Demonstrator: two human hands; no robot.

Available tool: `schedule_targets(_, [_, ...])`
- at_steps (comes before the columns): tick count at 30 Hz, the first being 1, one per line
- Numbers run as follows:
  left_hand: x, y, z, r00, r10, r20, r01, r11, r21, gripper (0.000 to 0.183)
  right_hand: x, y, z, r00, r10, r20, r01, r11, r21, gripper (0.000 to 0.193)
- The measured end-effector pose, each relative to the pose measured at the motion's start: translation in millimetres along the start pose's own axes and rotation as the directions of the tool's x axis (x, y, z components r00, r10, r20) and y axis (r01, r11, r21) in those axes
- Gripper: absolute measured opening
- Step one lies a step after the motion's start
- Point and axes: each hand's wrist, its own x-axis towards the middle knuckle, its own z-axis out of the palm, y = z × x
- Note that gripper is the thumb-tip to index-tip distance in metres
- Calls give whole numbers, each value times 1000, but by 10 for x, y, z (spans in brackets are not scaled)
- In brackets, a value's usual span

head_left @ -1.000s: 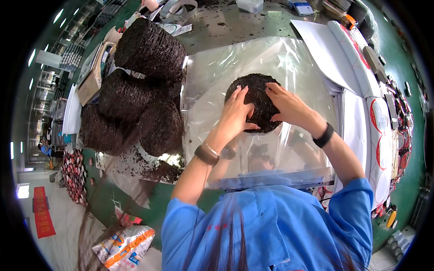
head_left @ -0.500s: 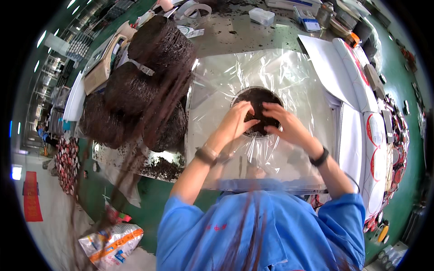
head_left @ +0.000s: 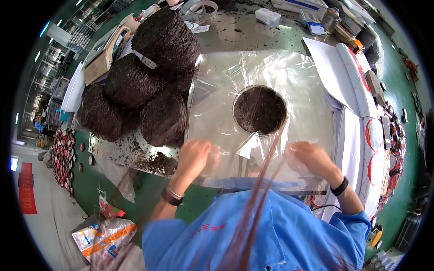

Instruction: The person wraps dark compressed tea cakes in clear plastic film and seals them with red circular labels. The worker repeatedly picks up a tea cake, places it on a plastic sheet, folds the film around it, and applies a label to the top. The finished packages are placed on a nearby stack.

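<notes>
A dark round cake of pressed, crumbly material [head_left: 260,109] lies on clear plastic film [head_left: 214,104], with a thin pale rim around it. The film is spread over a shiny flat surface. My left hand [head_left: 195,157] is curled closed at the film's near left part, its fingertips smeared by motion. Near the film's right part, my right hand [head_left: 311,157] is also closed, with the fingers blurred. Whether either hand grips the film cannot be made out. Both hands are apart from the cake. A bright white triangular patch [head_left: 249,145] shows just below the cake.
Several large dark blocks [head_left: 163,121] are stacked at my left, with loose crumbs [head_left: 159,163] in front. White sheets and red-printed rolls [head_left: 374,140] line the right side. Farther back are a clear plastic box [head_left: 267,17] and a roll of tape [head_left: 202,10].
Both hands have left the cake and drawn back toward me and apart, the left to the left and the right to the right. The cake's top is now uncovered.
</notes>
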Motion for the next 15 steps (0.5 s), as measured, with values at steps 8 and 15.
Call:
schedule_targets(8, [-290, 655, -159, 934, 183, -307, -299, 871, -390, 20, -101, -434, 56, 916, -203, -346, 196, 979, -54, 24])
schedule_targets(15, [540, 274, 487, 988, -145, -55, -39, 109, -993, 84, 1144, -703, 408, 724, 50, -688, -125, 990, -60, 55])
